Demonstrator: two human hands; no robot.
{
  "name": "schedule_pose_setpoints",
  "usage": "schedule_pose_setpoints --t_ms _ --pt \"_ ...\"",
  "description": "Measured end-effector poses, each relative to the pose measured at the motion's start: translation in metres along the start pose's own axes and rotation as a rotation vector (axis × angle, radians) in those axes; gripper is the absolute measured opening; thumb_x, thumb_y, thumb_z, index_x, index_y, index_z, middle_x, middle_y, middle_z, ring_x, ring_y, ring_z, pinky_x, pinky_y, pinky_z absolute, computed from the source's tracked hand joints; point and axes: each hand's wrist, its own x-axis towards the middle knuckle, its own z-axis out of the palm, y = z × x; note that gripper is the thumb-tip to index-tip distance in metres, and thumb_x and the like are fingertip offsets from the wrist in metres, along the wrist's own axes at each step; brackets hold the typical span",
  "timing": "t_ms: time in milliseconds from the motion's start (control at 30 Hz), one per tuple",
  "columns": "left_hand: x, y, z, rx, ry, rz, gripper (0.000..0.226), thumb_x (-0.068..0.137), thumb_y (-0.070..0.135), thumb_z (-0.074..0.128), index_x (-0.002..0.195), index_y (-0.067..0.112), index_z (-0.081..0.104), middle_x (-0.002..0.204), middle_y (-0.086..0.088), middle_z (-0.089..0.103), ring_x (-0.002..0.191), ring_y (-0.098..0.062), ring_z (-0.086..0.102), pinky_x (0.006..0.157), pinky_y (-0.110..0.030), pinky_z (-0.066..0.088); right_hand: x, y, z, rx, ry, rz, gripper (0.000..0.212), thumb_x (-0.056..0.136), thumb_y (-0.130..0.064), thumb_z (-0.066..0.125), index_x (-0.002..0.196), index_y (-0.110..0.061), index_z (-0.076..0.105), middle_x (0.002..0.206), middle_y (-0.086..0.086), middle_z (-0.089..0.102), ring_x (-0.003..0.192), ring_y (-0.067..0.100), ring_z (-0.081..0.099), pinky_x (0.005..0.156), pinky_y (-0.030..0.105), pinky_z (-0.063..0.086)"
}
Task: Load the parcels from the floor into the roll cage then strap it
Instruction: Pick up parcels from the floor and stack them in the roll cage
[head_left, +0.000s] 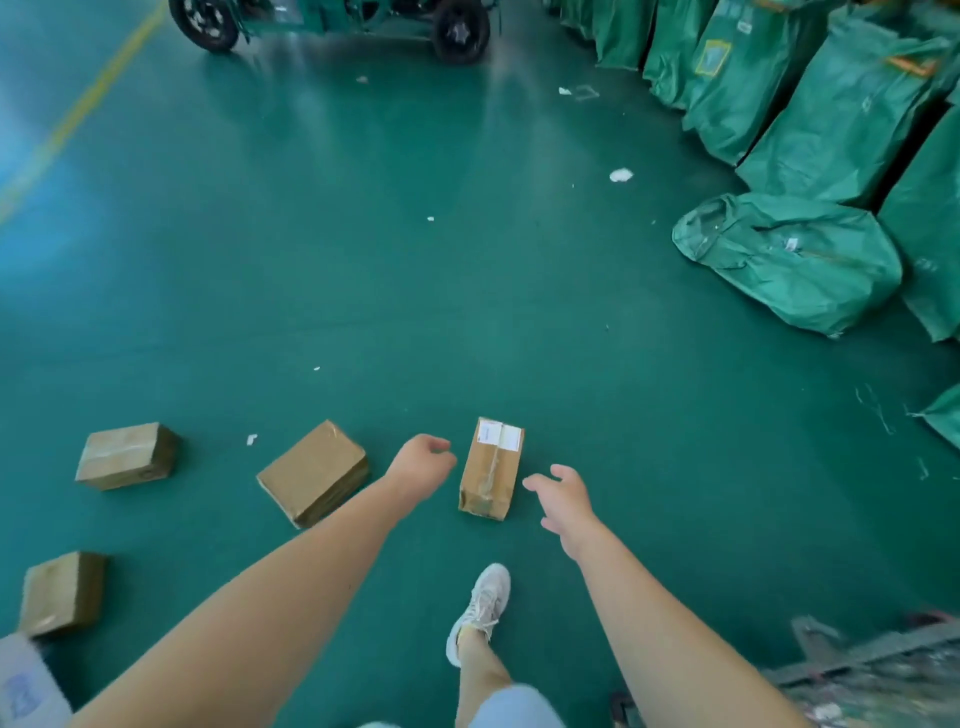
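Observation:
Several brown cardboard parcels lie on the green floor. A narrow taped parcel with white labels (491, 467) lies between my two hands. My left hand (422, 466) hovers just left of it with fingers loosely curled and holds nothing. My right hand (563, 500) reaches in from its right, fingers relaxed and empty. Neither hand touches the parcel. Further left lie a flat parcel (313, 473), a taped parcel (127, 455) and another parcel (62, 593). A blurred metal base at the bottom right may be the roll cage (872, 675).
Tall green sacks (831, 114) line the right side, and one sack (789, 260) lies tipped on the floor. A green cart with black wheels (332, 21) stands at the far end. My white shoe (480, 608) is below the labelled parcel. Paper scraps dot the floor.

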Motion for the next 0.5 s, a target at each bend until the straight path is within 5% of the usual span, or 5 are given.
schedule_pose_setpoints --t_ms 133,233,400,500 --pt "0.062 0.066 -0.006 0.082 -0.061 0.035 0.044 0.097 0.015 0.048 0.14 0.008 0.047 0.096 0.002 0.06 0.085 -0.02 0.055 0.074 -0.028 0.045 0.045 -0.048 -0.018 0.056 0.022 0.051 0.07 0.094 -0.019 0.061 0.155 -0.014 0.027 0.158 0.007 0.031 0.142 0.027 0.036 0.115 0.048 0.035" --pt "0.101 0.115 -0.005 0.193 -0.113 0.103 0.045 0.097 0.016 0.047 0.141 0.008 0.046 0.132 -0.006 0.056 0.105 -0.019 0.056 0.09 -0.029 0.045 0.072 -0.077 -0.038 0.083 0.062 0.069 0.068 0.094 -0.019 0.06 0.154 -0.015 0.028 0.158 0.006 0.031 0.141 0.028 0.037 0.115 0.048 0.035" --pt "0.167 0.177 0.015 0.419 -0.182 0.214 0.043 0.095 0.02 0.045 0.138 0.016 0.047 0.137 -0.003 0.054 0.111 -0.023 0.06 0.095 -0.035 0.05 0.118 -0.107 -0.068 0.189 0.179 0.089 0.062 0.095 -0.016 0.057 0.152 -0.016 0.031 0.149 0.009 0.043 0.128 0.024 0.046 0.11 0.043 0.04" --pt "0.205 0.202 0.034 0.542 -0.23 0.276 0.044 0.095 0.02 0.047 0.14 0.018 0.046 0.143 0.0 0.049 0.119 -0.02 0.056 0.095 -0.037 0.05 0.144 -0.112 -0.077 0.296 0.326 0.113 0.058 0.094 -0.015 0.053 0.149 -0.016 0.035 0.122 0.008 0.056 0.103 0.019 0.051 0.094 0.034 0.041"
